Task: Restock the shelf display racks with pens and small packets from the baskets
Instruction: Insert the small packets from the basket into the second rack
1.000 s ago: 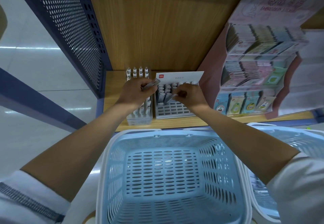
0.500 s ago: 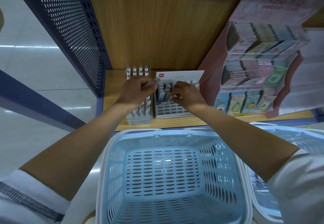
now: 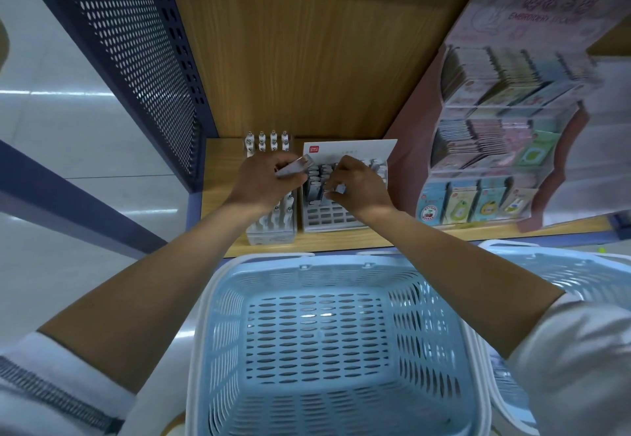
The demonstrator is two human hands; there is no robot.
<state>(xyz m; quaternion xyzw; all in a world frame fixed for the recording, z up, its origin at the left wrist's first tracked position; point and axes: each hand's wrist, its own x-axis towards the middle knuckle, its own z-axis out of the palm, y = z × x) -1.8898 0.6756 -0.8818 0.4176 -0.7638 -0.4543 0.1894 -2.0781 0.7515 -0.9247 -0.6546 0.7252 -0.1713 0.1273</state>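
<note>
The left hand [image 3: 269,181] curls its fingers round a small bundle of silvery pens [image 3: 293,168], their tips pointing toward two o'clock. The right hand [image 3: 360,184] pinches a single pen [image 3: 337,189] between thumb and fingertips, low over the grid rack [image 3: 327,219]. The two hands are close together but apart.

The grid rack sits at twelve o'clock on the shelf board [image 3: 222,176]. Pens fill its rear rows below a white header card [image 3: 355,153], and its front rows of slots show open. Touching it at nine o'clock is a pen rack [image 3: 271,227] of white pens, partly under the left wrist.

A perforated panel [image 3: 136,60] walls the shelf at nine o'clock, with a bare strip of board between it and the pen rack. At three o'clock a tiered packet display [image 3: 495,149] stands just beside the grid rack.

At six o'clock, the far rim of a blue basket [image 3: 218,299] lies just under the shelf's front edge — both forearms cross above it. A second basket [image 3: 580,271] is just beside it at three o'clock.
</note>
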